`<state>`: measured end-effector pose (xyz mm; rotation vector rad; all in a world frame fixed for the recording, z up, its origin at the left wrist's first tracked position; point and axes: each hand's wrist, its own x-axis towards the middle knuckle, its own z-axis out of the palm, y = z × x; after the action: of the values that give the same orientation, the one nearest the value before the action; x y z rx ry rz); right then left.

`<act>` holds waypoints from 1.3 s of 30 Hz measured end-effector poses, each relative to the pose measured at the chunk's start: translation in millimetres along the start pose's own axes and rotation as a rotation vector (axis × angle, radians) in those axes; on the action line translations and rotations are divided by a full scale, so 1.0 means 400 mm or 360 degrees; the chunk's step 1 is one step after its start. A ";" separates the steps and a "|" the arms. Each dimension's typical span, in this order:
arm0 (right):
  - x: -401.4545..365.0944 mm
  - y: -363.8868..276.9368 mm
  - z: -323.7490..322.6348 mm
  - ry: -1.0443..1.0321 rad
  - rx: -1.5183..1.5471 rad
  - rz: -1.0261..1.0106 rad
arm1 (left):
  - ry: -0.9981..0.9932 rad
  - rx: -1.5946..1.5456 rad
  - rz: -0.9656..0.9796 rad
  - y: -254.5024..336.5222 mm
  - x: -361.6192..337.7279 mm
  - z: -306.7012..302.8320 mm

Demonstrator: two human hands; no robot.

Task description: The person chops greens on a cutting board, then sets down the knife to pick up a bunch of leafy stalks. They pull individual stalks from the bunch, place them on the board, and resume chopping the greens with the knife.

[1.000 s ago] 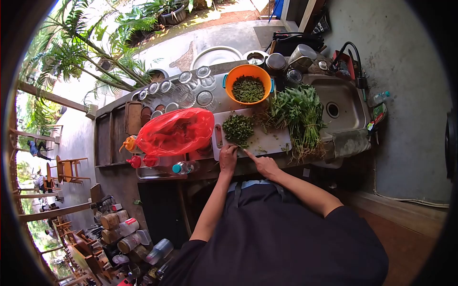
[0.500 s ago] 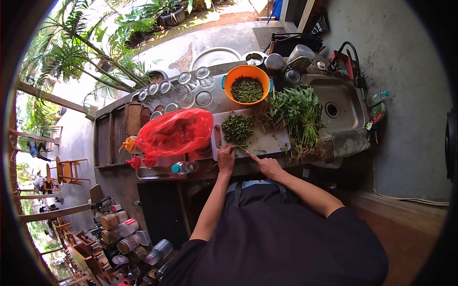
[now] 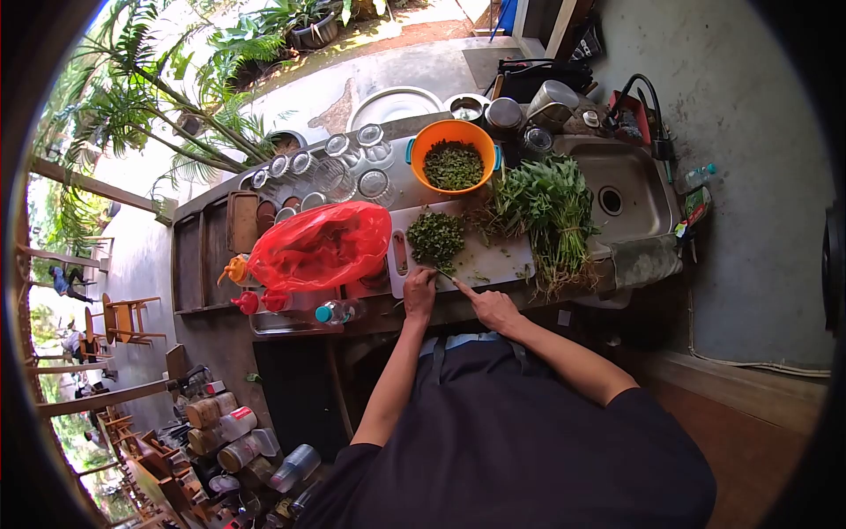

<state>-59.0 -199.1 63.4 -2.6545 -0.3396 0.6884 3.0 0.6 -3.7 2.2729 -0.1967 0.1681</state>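
Observation:
At the near edge of a white cutting board (image 3: 507,264), my left hand (image 3: 419,295) is closed in a pinch around a few green stems (image 3: 442,271). My right hand (image 3: 495,310) is closed, its index finger stretched toward those stems along what looks like a small knife, mostly hidden. The two hands are slightly apart. Just beyond my left hand lies a heap of picked green leaves (image 3: 435,236). A large bunch of leafy greens (image 3: 546,203) with roots covers the board's right side. Behind the board stands an orange colander (image 3: 426,172) holding chopped greens.
A red plastic bag (image 3: 322,242) lies left of the board, with a small bottle (image 3: 339,311) and sauce bottles near it. Upturned glasses (image 3: 374,185) stand behind the bag. On the right is a metal sink (image 3: 639,167) with a cloth (image 3: 648,264) on its front edge.
Both hands stay nearly in place, pinched close together at the stems. The whole view has shifted very slightly left; nothing else has visibly moved.

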 end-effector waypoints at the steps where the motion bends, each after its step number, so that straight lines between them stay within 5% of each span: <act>1: 0.001 0.001 0.003 0.0005 -0.0012 -0.0004 | -0.0007 0.0003 0.0015 0.001 0.000 -0.003; 21: 0.078 0.006 0.066 0.0243 0.0067 -0.0089 | 0.0111 0.0139 0.0074 0.014 -0.009 0.005; 39: 0.039 0.010 0.025 0.0089 0.0022 -0.0069 | -0.0096 0.0186 0.0114 0.034 -0.010 -0.022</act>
<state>-50.3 -194.7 47.1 -2.6398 -0.3744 0.5996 -4.1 -1.0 11.3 2.3907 -0.3077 0.1518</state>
